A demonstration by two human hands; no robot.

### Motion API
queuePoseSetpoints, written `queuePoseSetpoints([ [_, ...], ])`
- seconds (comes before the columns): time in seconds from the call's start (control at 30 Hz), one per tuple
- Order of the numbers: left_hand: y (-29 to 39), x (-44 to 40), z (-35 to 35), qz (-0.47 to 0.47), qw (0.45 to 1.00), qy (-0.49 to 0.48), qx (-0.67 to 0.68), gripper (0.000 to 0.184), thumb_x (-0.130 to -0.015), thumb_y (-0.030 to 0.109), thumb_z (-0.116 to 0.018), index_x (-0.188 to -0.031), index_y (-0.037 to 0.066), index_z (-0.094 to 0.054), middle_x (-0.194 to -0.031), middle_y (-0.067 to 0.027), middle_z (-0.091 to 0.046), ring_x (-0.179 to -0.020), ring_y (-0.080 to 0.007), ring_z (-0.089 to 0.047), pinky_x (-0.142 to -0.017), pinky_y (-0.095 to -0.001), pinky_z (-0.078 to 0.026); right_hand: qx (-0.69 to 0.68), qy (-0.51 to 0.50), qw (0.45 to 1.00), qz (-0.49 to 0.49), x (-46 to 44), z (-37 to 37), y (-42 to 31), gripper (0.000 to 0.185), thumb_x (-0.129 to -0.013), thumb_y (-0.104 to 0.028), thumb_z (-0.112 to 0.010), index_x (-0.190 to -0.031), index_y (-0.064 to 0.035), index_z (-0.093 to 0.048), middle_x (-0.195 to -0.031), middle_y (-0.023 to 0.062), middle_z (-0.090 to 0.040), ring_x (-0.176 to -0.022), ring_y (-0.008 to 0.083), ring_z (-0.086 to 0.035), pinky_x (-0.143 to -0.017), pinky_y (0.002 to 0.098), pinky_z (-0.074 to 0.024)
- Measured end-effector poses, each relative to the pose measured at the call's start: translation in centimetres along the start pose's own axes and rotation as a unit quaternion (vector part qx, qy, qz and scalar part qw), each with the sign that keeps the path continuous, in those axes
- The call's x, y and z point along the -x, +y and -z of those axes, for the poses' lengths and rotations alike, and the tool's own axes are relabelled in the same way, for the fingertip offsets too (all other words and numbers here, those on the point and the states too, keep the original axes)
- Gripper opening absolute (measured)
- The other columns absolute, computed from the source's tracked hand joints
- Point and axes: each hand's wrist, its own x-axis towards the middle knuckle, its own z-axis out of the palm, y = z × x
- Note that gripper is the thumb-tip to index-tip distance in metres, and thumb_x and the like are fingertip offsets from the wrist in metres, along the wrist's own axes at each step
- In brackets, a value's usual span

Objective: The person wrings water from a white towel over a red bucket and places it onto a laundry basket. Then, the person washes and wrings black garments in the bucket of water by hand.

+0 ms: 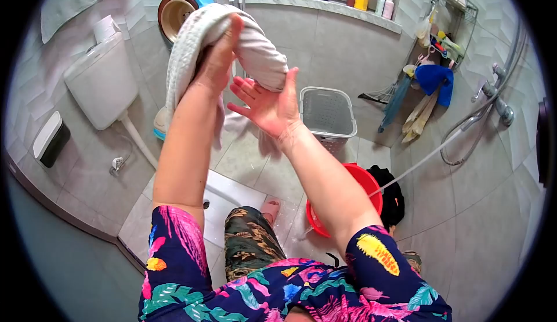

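Observation:
A white cloth item with a quilted-looking texture is bunched into an arch in front of me, part of it hanging down on the left. My left hand is raised and closed around its upper part, the thumb pointing up. Below and to the right, my right hand is turned palm up with fingers spread, touching or very close to the cloth's right end. Paler fabric hangs behind my right hand; whether it belongs to the same piece I cannot tell.
A red basin is on the tiled floor, partly behind my right forearm, with a hose or water stream reaching it. Dark cloth lies beside it. Further back stands a grey laundry basket. A toilet cistern is at left.

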Motion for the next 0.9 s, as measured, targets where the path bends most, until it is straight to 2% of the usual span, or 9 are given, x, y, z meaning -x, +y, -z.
queuePoseSetpoints([
  [0.17,4.6,2.4,1.3,-0.328,0.657,-0.127,-0.666,0.060,-0.070,0.049,-0.076,-0.110,0.007,-0.062,-0.110,-0.0106,-0.063,-0.106,-0.0263,-0.058,-0.091,-0.0357,-0.046,-0.006,0.067,0.981,-0.181,-0.7,2.6,1.8,0.113,-0.061,-0.095,-0.034,-0.106,0.0068,-0.049,-0.085,0.0105,-0.052,-0.073,0.0235,-0.047,-0.071,0.0360,-0.0429],
  [0.23,4.3,2.0,1.6,-0.301,0.640,-0.157,-0.689,0.052,-0.070,0.040,-0.078,-0.107,0.006,-0.063,-0.107,-0.0117,-0.064,-0.103,-0.0280,-0.058,-0.093,-0.0364,-0.045,-0.021,0.089,0.974,-0.208,-0.1,2.7,3.1,0.114,-0.064,-0.093,-0.032,-0.114,0.0088,-0.045,-0.081,0.0092,-0.049,-0.068,0.0215,-0.044,-0.062,0.0305,-0.0384],
  [0.37,4.3,2.1,1.9,-0.247,0.739,-0.038,-0.626,0.049,-0.075,0.037,-0.075,-0.111,0.007,-0.061,-0.110,-0.0094,-0.064,-0.106,-0.0229,-0.058,-0.095,-0.0347,-0.043,-0.107,-0.144,0.942,-0.285,2.6,2.0,3.5,0.108,-0.075,-0.086,-0.031,-0.124,0.0100,-0.039,-0.088,0.0113,-0.050,-0.074,0.0230,-0.047,-0.064,0.0308,-0.0418],
  [0.43,3.9,3.0,1.5,-0.096,0.950,0.025,-0.297,0.053,-0.078,0.034,-0.075,-0.120,0.008,-0.056,-0.114,-0.0060,-0.063,-0.107,-0.0204,-0.057,-0.095,-0.0361,-0.043,-0.060,-0.003,0.993,-0.105,4.7,-0.6,3.1,0.106,-0.075,-0.084,-0.035,-0.125,0.0091,-0.039,-0.104,0.0152,-0.053,-0.089,0.0273,-0.052,-0.072,0.0347,-0.0456],
  [0.6,7.5,6.2,0.5,0.222,0.914,-0.255,0.225,0.069,-0.077,0.026,-0.075,-0.131,-0.004,-0.045,-0.129,-0.0179,-0.054,-0.121,-0.0275,-0.052,-0.100,-0.0375,-0.046,-0.115,-0.054,0.987,0.096,3.2,-1.5,2.0,0.084,-0.085,-0.072,-0.037,-0.137,-0.0060,-0.038,-0.143,0.0154,-0.038,-0.128,0.0337,-0.039,-0.105,0.0476,-0.0346],
  [0.7,5.7,6.9,2.4,-0.089,0.952,-0.279,-0.091,0.070,-0.082,0.041,-0.069,-0.133,0.001,-0.044,-0.135,-0.0120,-0.050,-0.126,-0.0229,-0.046,-0.106,-0.0367,-0.039,-0.098,0.035,0.971,0.216,1.3,-2.6,-0.3,0.050,-0.088,-0.038,-0.053,-0.129,-0.0079,-0.048,-0.137,0.0142,-0.046,-0.126,0.0327,-0.042,-0.109,0.0503,-0.0300],
  [0.73,2.0,7.9,6.1,0.098,0.992,-0.082,-0.013,0.073,-0.082,0.047,-0.067,-0.134,0.002,-0.043,-0.135,-0.0083,-0.049,-0.128,-0.0203,-0.043,-0.111,-0.0388,-0.030,-0.093,0.027,0.970,0.222,1.5,-3.6,-1.6,0.047,-0.085,-0.033,-0.057,-0.125,-0.0079,-0.051,-0.133,0.0135,-0.049,-0.125,0.0325,-0.044,-0.109,0.0517,-0.0294],
  [0.83,0.0,11.0,10.5,0.207,0.973,-0.090,-0.035,0.101,-0.064,0.052,-0.082,-0.142,0.008,-0.035,-0.144,-0.0085,-0.038,-0.136,-0.0226,-0.029,-0.113,-0.0338,-0.023,-0.016,0.011,0.971,0.239,2.5,-7.4,-5.3,0.049,-0.081,-0.025,-0.060,-0.124,-0.0056,-0.050,-0.127,0.0139,-0.053,-0.120,0.0328,-0.048,-0.109,0.0531,-0.0298],
  [0.9,-1.6,13.9,11.6,0.081,0.843,-0.187,-0.498,0.116,-0.063,0.053,-0.080,-0.148,0.004,-0.018,-0.152,-0.0107,-0.023,-0.140,-0.0253,-0.021,-0.115,-0.0369,-0.016,0.043,-0.023,0.974,0.223,2.3,-8.0,-7.2,0.038,-0.077,-0.015,-0.067,-0.113,-0.0054,-0.057,-0.115,0.0104,-0.060,-0.112,0.0273,-0.054,-0.105,0.0493,-0.0347],
])
